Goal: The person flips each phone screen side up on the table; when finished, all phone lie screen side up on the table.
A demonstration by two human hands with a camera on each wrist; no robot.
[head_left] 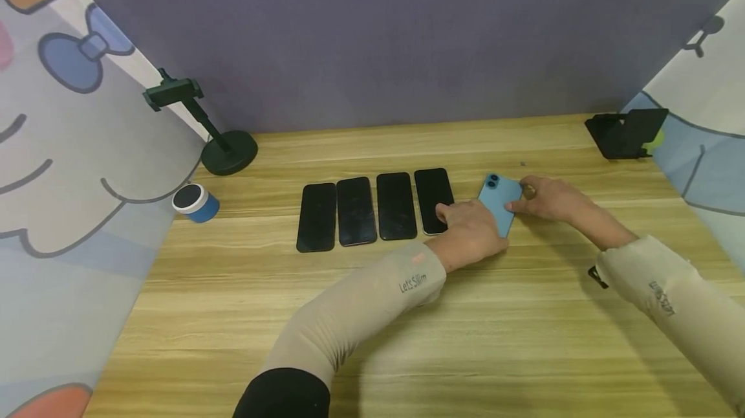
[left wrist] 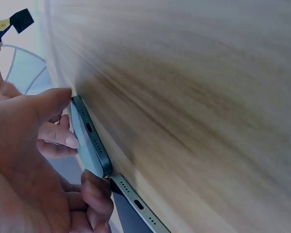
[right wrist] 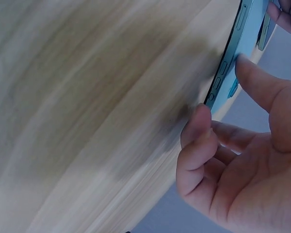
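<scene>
A light blue smartphone [head_left: 495,201] lies back up on the wooden table, its two camera lenses at the far end. My left hand [head_left: 470,231] grips the phone's near end across its width. In the left wrist view the thumb [left wrist: 58,99] is at one corner and curled fingers [left wrist: 96,196] are at the other, beside a neighbouring phone [left wrist: 136,206]. My right hand [head_left: 550,198] pinches the right side, its thumb [right wrist: 257,80] on the back and a fingertip [right wrist: 200,121] at the far corner. Left of it, a black-screened phone [head_left: 433,191] is partly covered by the left hand.
Three more dark-screened phones [head_left: 397,206] [head_left: 357,211] [head_left: 317,217] lie side by side further left. A dark green stand [head_left: 229,153] and a blue-and-white jar [head_left: 200,204] stand at the left edge. At the far right is a black folding stand [head_left: 625,133]. A grey partition [head_left: 396,36] closes off the back.
</scene>
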